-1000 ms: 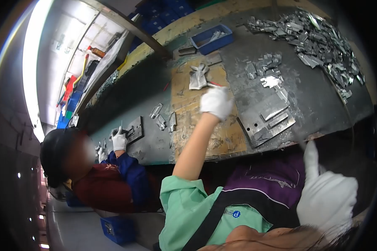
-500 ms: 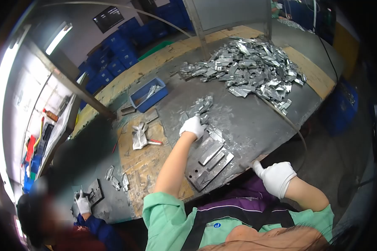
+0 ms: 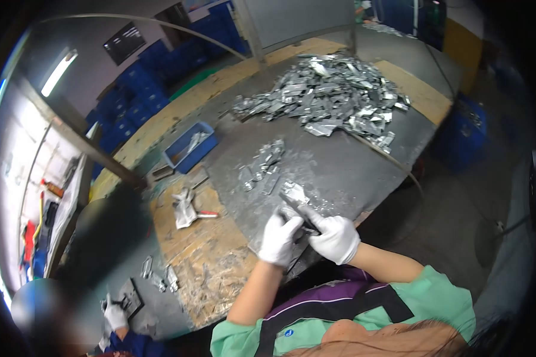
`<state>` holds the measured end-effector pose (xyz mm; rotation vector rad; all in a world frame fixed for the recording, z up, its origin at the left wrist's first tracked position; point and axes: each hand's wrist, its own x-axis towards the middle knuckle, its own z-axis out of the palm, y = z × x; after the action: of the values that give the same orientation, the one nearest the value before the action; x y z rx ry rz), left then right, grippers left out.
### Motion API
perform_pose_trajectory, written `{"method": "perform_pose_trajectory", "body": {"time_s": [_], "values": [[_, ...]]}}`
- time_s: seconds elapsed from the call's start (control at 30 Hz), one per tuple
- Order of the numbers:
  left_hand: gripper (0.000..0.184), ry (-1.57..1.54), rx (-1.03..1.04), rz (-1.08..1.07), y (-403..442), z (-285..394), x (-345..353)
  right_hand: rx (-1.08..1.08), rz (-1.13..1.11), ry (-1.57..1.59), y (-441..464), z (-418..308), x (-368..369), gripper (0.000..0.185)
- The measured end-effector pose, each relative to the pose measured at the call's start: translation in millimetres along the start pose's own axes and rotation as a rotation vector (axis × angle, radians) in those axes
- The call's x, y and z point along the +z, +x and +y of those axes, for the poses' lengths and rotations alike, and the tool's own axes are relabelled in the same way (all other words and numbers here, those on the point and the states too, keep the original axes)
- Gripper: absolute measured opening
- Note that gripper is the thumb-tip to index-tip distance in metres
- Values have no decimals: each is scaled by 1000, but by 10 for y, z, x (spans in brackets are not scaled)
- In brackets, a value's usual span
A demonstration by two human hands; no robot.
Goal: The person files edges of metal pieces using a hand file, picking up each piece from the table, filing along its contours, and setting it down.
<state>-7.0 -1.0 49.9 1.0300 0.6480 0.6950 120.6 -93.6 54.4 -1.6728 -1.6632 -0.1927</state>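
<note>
My left hand (image 3: 280, 240), in a white glove, is closed at the near edge of the bench, over the metal block seen earlier. What its fingers hold is hidden. My right hand (image 3: 335, 239), also gloved, meets it from the right, its index finger laid along a dark flat bar (image 3: 292, 205) that slants between the hands. Just beyond the bar lies a shiny metal part (image 3: 294, 191). Farther off is a small group of metal parts (image 3: 271, 153). The block is mostly covered by my hands.
A large heap of metal parts (image 3: 339, 89) lies at the back. A blue tray (image 3: 190, 156), a crumpled glove (image 3: 184, 209) and a red-handled tool (image 3: 208, 214) are to the left. At the lower left, a co-worker's gloved hand (image 3: 116, 315) is beside another block (image 3: 131, 297).
My left hand has come back from the small group of parts to the near edge. My right hand has moved left and up to meet it, bringing the bar. The view has shifted.
</note>
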Motion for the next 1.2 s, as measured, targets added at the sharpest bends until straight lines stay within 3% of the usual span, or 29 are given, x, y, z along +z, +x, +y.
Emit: {"method": "perform_pose_trajectory", "body": {"time_s": [0.03,0.07,0.13,0.2,0.27,0.3,0.37,0.4,0.43,0.53,0.67,0.73,0.77,0.87,0.9,0.97,1.0,1.07,1.13,1.2], "values": [[34,-83,-84,-37,-52,86,-56,115,36,374,-3,-25,79,47],[35,-55,-97,-70,-86,41,-314,644,-387,842,110,-152,-91,39],[26,-5,21,-36,-181,31,-352,871,-636,1215,241,-139,-172,33],[15,272,119,90,-245,83,-303,855,-611,1252,208,-138,-58,33],[13,134,183,193,-261,158,-161,811,-751,1076,212,-164,-129,44],[15,375,333,210,-246,225,-176,846,-817,918,249,-180,-249,55],[22,554,314,206,-143,237,-198,871,-678,786,38,2,-202,57],[24,617,306,176,-30,131,-240,855,-610,739,-94,153,-137,55],[25,957,337,188,-8,144,-162,832,-578,669,-42,97,-260,53],[21,1011,389,229,48,-83,-53,741,-593,608,-143,205,-265,52],[20,992,370,230,127,-154,-69,834,-606,636,-171,198,-311,51],[22,1126,238,214,112,-121,-17,696,-545,536,-165,200,-336,53],[25,1145,298,212,148,-192,-64,697,-541,529,-149,200,-360,53],[27,1179,236,254,104,-320,-76,319,-382,263,-60,115,-481,58],[29,1187,230,308,34,-268,-6,323,-383,257,-50,62,-520,58],[29,1167,350,265,60,-402,-86,-70,-347,-133,-44,-50,-578,59],[29,1146,471,228,53,-387,-81,-127,-481,-246,-37,-141,-625,61],[23,1212,472,200,6,-324,-52,-116,-547,-304,-87,-212,-559,61],[36,1182,471,185,13,-376,-72,-94,-552,-319,30,-278,-498,58],[32,1211,477,203,81,-486,-118,-108,-504,-396,128,-276,-328,55]]}}
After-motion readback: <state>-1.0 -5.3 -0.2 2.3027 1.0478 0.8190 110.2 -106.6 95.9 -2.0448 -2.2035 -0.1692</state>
